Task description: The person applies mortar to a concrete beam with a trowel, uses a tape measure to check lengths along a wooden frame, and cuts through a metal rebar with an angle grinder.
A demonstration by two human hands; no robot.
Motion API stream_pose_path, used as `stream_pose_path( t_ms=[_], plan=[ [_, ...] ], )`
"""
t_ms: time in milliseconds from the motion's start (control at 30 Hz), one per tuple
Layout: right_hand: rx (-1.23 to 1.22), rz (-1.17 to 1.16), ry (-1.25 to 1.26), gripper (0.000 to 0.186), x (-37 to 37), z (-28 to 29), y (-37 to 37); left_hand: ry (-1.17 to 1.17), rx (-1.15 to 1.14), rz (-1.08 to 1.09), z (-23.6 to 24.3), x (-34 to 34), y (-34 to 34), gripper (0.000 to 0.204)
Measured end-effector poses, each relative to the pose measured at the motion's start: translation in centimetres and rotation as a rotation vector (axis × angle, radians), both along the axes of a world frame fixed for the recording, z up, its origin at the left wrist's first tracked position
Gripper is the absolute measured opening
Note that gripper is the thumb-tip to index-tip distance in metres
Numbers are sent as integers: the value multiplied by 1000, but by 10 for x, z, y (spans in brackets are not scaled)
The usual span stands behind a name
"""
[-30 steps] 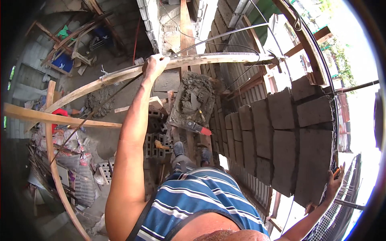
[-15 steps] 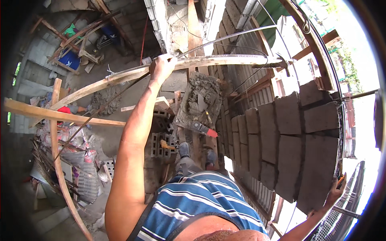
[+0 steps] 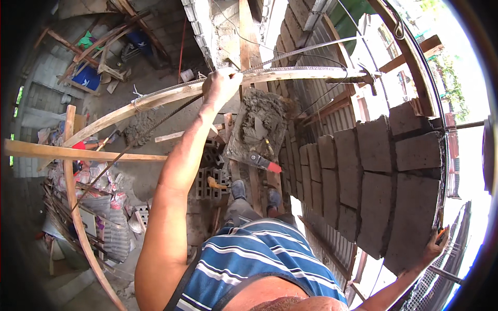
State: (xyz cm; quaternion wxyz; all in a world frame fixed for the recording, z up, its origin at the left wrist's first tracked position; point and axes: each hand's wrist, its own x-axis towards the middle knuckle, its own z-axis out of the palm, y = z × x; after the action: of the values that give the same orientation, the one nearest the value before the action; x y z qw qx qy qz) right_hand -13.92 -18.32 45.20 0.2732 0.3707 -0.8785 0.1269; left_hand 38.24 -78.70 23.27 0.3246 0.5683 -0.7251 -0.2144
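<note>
My left hand (image 3: 222,87) is closed over a curved wooden beam (image 3: 290,76) that crosses in front of me; its fingertips are partly hidden. A ribbed steel bar (image 3: 306,50) runs close by the hand. A hammer (image 3: 355,80) rests at the beam's right end. Far to the right, my right hand (image 3: 434,248) is closed around a small orange object (image 3: 441,234) at the edge of a grey block wall (image 3: 373,194). Below the beam, wet mortar (image 3: 262,111) lies on a board, with a trowel (image 3: 268,146) in it. A grey and red tool (image 3: 265,163) lies at the board's near edge.
My feet stand on narrow wooden planks (image 3: 254,184). Hollow blocks (image 3: 207,181) sit to their left. Crossed timbers (image 3: 70,150) and a pile of sticks and sheeting (image 3: 106,223) occupy the left side. Wire mesh (image 3: 438,280) stands at the lower right.
My left hand has shifted to the right along the beam. The right hand is nearly in the same place, still at the wall's edge. My feet and the mortar board look nearly unchanged.
</note>
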Motion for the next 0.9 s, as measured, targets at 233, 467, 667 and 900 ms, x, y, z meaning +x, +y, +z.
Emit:
stream_pose_path(
  t_ms=[233,467,667,900],
  plan=[
    [-3,5,264,54,5,-7,-6,-19,-51,34,-1,-23,-3,24],
    [4,-72,231,54,6,-9,-8,7,-89,-6,-8,-61,1,23],
    [-68,-52,204,54,12,-15,-12,-26,-119,11,-8,-57,1,24],
    [-66,-67,211,49,20,-15,-13,-28,-66,55,-11,-22,-21,27]
  ],
)
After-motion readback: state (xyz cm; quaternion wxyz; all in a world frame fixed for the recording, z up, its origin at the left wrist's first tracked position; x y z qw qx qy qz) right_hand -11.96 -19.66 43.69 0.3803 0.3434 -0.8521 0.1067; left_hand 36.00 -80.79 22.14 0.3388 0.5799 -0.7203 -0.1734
